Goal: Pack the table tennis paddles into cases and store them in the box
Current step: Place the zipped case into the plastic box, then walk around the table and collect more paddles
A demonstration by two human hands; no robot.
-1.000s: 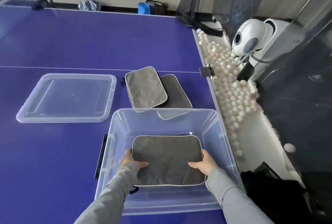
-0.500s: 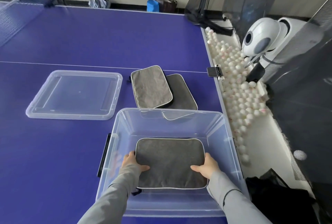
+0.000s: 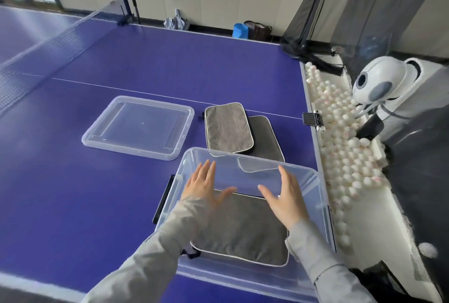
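Risk first. Two cases lie outside the box (image 3: 321, 205): a lighter grey case (image 3: 227, 127) resting partly on a darker case (image 3: 267, 136), at centre frame just beyond the box's far wall. If I lift the upper one carelessly, it could drag the lower one toward the right edge of the table (image 3: 73, 181), where loose balls (image 3: 340, 137) lie heaped alongside.

Second risk: the packed case (image 3: 243, 229) lies flat over most of the box floor, lower centre. A next case dropped askew could ride up a wall and stop the lid (image 3: 138, 127), left of centre on the table, from seating.

I cannot see whether the outside cases hold paddles, so I should check before stowing.

Grip. The left hand (image 3: 202, 187) and right hand (image 3: 286, 197) are both spread wide, fingers straight, palms turned inward, over the box above the far end of the packed case. Neither holds anything. They probably touch neither case nor wall, though the clear plastic makes that hard to judge.
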